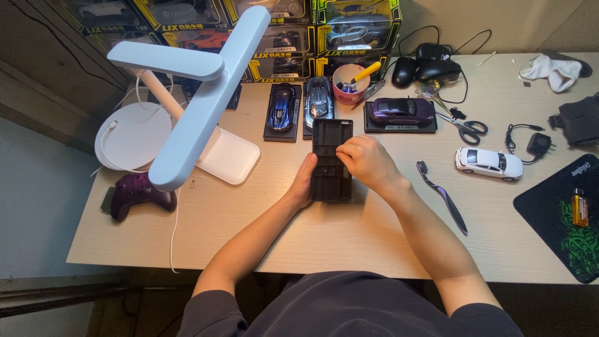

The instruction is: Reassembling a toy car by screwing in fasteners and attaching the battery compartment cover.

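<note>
A black rectangular plastic base lies lengthwise on the wooden desk in front of me. My left hand grips its left near edge. My right hand rests on top of it, fingers pinched together at its middle; whether they hold something small I cannot tell. A loose white model car sits to the right. A dark toothbrush lies just right of my right wrist.
Three model cars on black bases, blue, silver-blue and purple, stand behind. A white desk lamp overhangs the left. Also present: a game controller, a cup with tools, scissors, computer mice, a mouse pad and boxed cars.
</note>
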